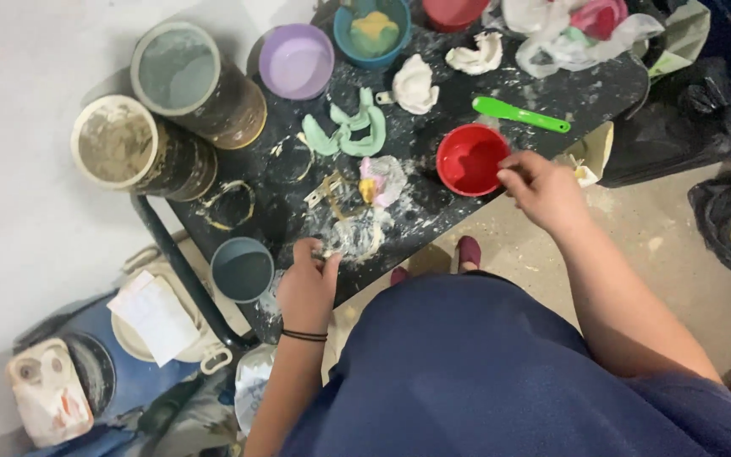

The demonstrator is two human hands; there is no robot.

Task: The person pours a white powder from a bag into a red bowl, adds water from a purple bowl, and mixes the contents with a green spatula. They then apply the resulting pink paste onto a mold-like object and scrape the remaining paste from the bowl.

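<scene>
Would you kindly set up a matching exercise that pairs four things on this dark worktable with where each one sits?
Things:
1. red bowl
2. green spatula
3. purple bowl
4. grey cup

Places:
A. at the table's near edge, beside the left hand
B. at the far side, next to the two large tubs
C. right by the right hand
D. just beyond the red bowl

Pairs: 1-C, 2-D, 3-B, 4-A
</scene>
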